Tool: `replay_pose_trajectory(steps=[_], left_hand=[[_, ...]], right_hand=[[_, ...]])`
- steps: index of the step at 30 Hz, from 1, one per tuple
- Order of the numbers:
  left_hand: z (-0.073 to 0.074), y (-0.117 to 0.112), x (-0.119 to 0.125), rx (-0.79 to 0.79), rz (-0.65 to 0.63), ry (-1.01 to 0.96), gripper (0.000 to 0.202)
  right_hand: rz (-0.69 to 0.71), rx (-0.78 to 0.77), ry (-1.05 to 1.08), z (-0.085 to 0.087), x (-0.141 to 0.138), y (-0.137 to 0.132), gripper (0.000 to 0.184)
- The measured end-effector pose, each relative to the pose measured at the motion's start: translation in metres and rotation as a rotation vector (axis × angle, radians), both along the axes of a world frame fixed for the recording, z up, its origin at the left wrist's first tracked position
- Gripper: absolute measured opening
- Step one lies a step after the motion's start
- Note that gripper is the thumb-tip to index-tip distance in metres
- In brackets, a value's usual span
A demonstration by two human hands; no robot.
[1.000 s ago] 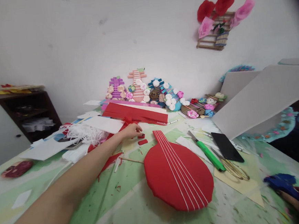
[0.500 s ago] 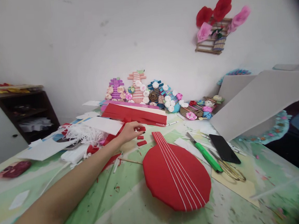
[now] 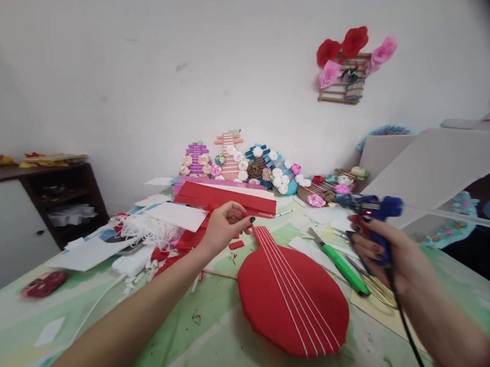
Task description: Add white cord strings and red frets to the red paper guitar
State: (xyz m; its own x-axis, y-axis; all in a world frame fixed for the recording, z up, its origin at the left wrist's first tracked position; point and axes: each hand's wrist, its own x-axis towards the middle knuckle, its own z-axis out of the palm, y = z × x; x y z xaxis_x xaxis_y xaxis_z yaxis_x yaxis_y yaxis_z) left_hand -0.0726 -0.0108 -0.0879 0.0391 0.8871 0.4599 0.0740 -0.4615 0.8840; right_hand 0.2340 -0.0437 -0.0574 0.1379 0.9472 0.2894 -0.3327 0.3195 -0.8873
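A round red paper-covered lute model (image 3: pixel 292 298) with white strings lies on the table, its short neck pointing away from me. By the tip of that neck, my left hand (image 3: pixel 230 223) is closed in a pinch around a small red piece (image 3: pixel 246 216), mostly hidden by the fingers. Another small red piece (image 3: pixel 236 244) rests on the table below this hand. At the right, my right hand (image 3: pixel 385 246) grips a blue hot glue gun (image 3: pixel 380 209). A clear glue stick (image 3: pixel 455 216) sticks out of its back, a small red light glows, and a black cord hangs down.
A green utility knife (image 3: pixel 342 266) and gold-handled scissors (image 3: pixel 381 291) lie right of the lute. Red cardboard strips (image 3: pixel 229 199), white string (image 3: pixel 149 230) and paper scraps spread behind and left. Flower-decorated lute models (image 3: pixel 230 156) line the wall; a grey board (image 3: pixel 451 161) leans at right.
My right hand has come into view with the glue gun. My left hand has lifted a small red piece from the table and moved right, towards the lute's neck.
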Motion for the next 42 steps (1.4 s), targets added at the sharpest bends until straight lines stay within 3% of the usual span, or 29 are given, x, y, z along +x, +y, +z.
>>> replay_pose_trajectory(steps=[4,7,11,19,24,28,31,35,39,42], left_hand=[[-0.01,0.001,0.009,-0.213,-0.058,-0.29,0.042],[-0.017,-0.005,0.018,-0.32,-0.112,-0.407,0.046],[-0.022,-0.018,0.027,-0.379,-0.166,-0.409,0.043],[-0.027,-0.031,0.034,-0.245,-0.166,-0.103,0.026],[-0.032,-0.029,0.027,-0.242,-0.187,-0.053,0.021],[-0.026,-0.023,0.015,-0.198,-0.128,-0.097,0.028],[-0.016,-0.017,0.0,-0.118,0.023,-0.163,0.031],[0.0,-0.008,-0.032,0.034,0.457,-0.165,0.022],[0.004,0.0,-0.066,0.128,0.934,0.263,0.018],[-0.003,0.008,-0.081,0.127,1.077,0.616,0.018]], right_hand=[[0.325,-0.14,0.059,-0.007,-0.056,0.01,0.022],[0.328,-0.179,-0.015,-0.023,-0.085,0.016,0.028],[0.316,-0.149,-0.097,-0.042,-0.107,0.016,0.03],[0.195,-0.069,-0.172,-0.056,-0.106,0.01,0.021],[0.251,-0.103,-0.048,-0.059,-0.1,0.01,0.027],[0.269,-0.109,-0.031,-0.059,-0.095,0.012,0.03],[0.253,-0.094,-0.053,-0.059,-0.092,0.014,0.03],[0.232,-0.055,-0.089,-0.059,-0.09,0.016,0.03],[0.214,0.026,-0.127,-0.059,-0.09,0.016,0.027],[0.217,0.066,-0.182,-0.057,-0.09,0.015,0.024]])
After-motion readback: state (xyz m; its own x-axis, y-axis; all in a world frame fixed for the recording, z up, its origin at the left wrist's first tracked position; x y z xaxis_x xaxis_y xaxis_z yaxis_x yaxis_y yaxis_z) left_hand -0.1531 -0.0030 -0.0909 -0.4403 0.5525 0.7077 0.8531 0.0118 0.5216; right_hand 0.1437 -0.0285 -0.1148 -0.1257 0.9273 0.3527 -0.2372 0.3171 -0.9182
